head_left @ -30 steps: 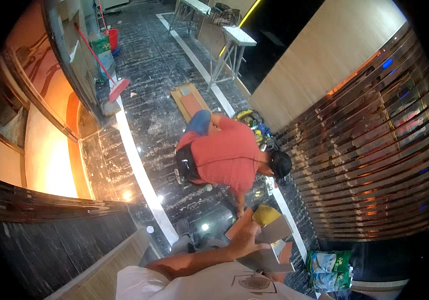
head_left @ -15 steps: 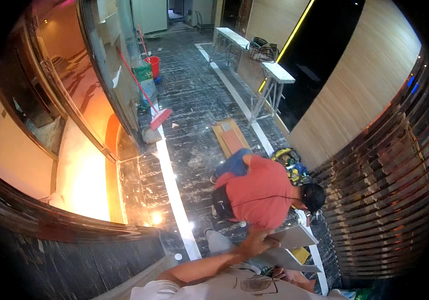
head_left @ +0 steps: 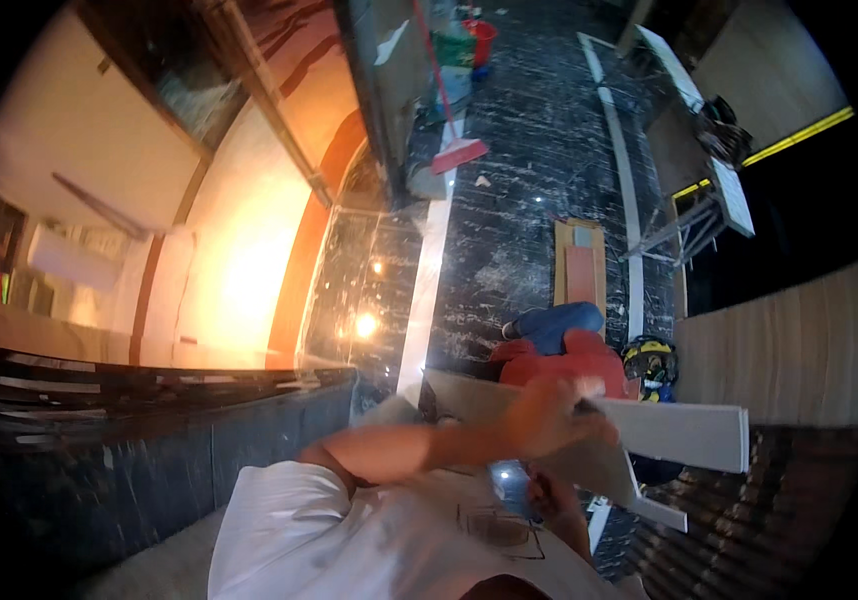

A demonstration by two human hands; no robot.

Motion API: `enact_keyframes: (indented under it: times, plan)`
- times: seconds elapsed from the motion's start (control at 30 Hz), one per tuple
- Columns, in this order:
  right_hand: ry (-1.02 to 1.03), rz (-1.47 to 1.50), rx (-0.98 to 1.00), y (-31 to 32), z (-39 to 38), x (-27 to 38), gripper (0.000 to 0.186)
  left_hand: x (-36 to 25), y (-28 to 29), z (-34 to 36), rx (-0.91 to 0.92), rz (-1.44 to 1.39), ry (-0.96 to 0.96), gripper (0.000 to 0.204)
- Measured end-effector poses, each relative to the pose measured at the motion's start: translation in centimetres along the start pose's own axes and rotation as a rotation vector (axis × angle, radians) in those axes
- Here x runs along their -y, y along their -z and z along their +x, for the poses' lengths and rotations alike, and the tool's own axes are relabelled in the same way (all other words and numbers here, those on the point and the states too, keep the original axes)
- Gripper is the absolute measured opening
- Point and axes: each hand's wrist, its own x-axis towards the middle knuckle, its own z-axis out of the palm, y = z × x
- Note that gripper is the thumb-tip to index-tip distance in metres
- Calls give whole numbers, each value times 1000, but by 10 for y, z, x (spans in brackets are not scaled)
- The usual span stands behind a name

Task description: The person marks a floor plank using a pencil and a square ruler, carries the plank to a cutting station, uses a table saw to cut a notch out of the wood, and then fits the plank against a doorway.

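Note:
My left hand (head_left: 549, 415), smeared by motion, is closed on the edge of a long light grey board (head_left: 689, 432). A second grey board (head_left: 591, 468) slants beneath it, with a narrow strip (head_left: 661, 514) jutting out lower right. Close below the boards is my right hand (head_left: 556, 498); its fingers are curled, but what they hold is unclear. Beside it is a rounded pale blue, shiny thing (head_left: 512, 485) whose kind I cannot make out. Just beyond the boards crouches a person in a red shirt (head_left: 559, 365) and blue jeans, partly hidden by my hand and the boards.
A yellow and black tool bag (head_left: 651, 362) lies right of the person. Beyond lie cardboard with a reddish plank (head_left: 581, 272). A red broom (head_left: 459, 155) and red bucket (head_left: 484, 38) stand farther back. White-topped trestle benches (head_left: 734, 195) line the right; a dark ledge (head_left: 139, 500) is left.
My view has swung round to the right. My left hand and the boards have risen and spread apart in view. The crouching person is now more covered by them.

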Motion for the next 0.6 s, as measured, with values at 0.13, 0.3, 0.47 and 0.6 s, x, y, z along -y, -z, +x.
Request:
enact_keyframes:
  times: [0.13, 0.3, 0.47, 0.6]
  plan:
    - [59, -106, -43, -67, 71, 55, 23, 12, 84, 29, -158, -119, 140, 17]
    - [331, -587, -103, -127, 168, 115, 20, 67, 245, 40, -591, -268, 225, 33]
    - [308, -869, -189, -160, 278, 143, 21, 84, 394, 15, -1039, -251, -111, 37]
    - [258, -821, -88, -178, 361, 130, 22, 93, 485, -8, -1221, -167, -85, 39]
